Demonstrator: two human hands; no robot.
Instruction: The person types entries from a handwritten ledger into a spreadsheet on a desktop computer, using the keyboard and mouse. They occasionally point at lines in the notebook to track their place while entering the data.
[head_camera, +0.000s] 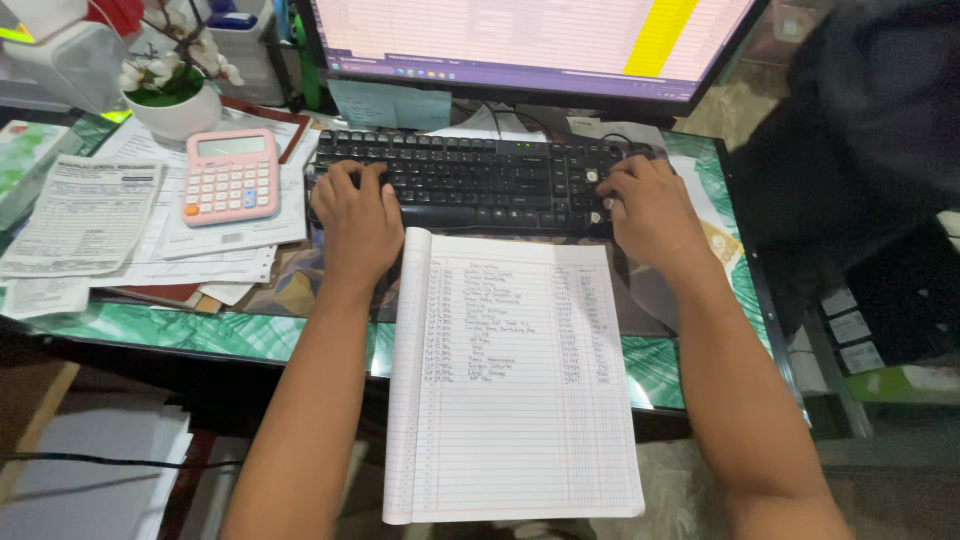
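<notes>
The tabletop (200, 330) is glass with a green leafy pattern under it, and it is full of office things. At the far edge stands a big screen (530, 45) showing a pale grid with one yellow stripe.

In the head view, a black keyboard (480, 175) lies just in front of the screen. Its long side runs left to right. Both hands rest on it. The left hand (357, 215) lies on the left end of the keys, fingers curled down and touching them. The right hand (650, 210) lies on the right end, by the number keys, fingers bent down too. Neither hand holds anything.

Just near of the keyboard, between the two arms, lies an open lined notebook (510, 390). Its long side runs from far to near, and its near part hangs past the tabletop edge. The top half has rows of handwriting. Its far edge touches the keyboard, and both hands are about equally close to it.

To the left sits a pink calculator (230, 175) on loose papers (90, 215). Farther left is a white pot of white flowers (175, 95).
</notes>
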